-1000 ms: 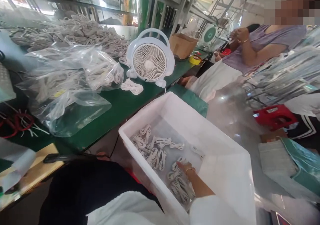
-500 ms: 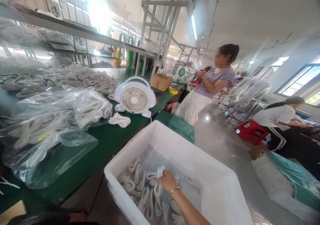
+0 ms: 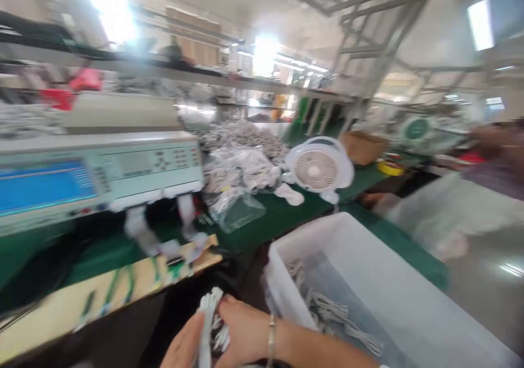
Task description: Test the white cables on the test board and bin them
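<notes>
Low in the view, a white cable bundle (image 3: 209,316) is gripped between my two hands, its folded end pointing up. My left hand (image 3: 185,339) closes on it from the left, cut off by the bottom edge. My right hand (image 3: 244,327), with a bracelet at the wrist, closes on it from the right. Beneath my right forearm stands a white plastic bin (image 3: 286,291). Several coiled cable bundles (image 3: 329,308) lie inside it. All is somewhat blurred.
On the green table (image 3: 245,239) are a test machine (image 3: 151,163) with a screen, a wooden board (image 3: 53,319) with green leads, bagged cables (image 3: 241,177), a loose cable bundle (image 3: 289,193), and a white fan (image 3: 319,168). A blurred person (image 3: 470,204) stands at right.
The view has swung left. My right hand has left the bin with a cable bundle and is now over its left side. My left hand has come into view, on the same bundle.
</notes>
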A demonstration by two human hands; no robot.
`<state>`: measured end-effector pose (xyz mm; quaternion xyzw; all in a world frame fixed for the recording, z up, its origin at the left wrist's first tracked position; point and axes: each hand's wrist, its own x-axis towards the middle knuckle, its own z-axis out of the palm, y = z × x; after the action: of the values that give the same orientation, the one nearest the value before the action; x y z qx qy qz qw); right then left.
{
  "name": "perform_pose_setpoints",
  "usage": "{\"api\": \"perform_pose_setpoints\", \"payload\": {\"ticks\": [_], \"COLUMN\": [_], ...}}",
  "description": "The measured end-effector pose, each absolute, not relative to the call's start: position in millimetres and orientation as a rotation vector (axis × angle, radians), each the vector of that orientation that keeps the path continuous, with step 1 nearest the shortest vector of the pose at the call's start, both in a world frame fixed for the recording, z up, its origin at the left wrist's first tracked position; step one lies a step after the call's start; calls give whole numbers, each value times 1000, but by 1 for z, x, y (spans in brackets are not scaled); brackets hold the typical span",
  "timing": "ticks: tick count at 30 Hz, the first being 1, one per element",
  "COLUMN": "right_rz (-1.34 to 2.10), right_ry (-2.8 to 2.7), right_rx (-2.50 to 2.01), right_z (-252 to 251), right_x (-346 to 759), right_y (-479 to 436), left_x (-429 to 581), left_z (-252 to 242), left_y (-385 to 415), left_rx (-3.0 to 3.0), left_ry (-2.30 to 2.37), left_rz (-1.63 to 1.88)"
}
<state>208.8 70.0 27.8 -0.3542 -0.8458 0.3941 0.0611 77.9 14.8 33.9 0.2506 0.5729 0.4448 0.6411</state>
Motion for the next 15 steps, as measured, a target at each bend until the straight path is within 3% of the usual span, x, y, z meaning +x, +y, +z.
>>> {"api": "perform_pose_setpoints", "payload": {"ticks": [4, 11, 15], "right_rz": [1757, 1840, 2098], "right_ry": [-2202, -1907, -1343], "right_rx": [-1035, -1076, -1008], "right_z": [34, 32, 1], "right_x": [188, 162, 154], "right_y": [78, 86, 75], "left_x": [52, 27, 24], "left_z": [16, 3, 0], "left_y": [7, 14, 19], "left_rx": [288, 221, 255], "left_ry": [1242, 1156, 1115], "left_rz": [1075, 1283, 1335]}}
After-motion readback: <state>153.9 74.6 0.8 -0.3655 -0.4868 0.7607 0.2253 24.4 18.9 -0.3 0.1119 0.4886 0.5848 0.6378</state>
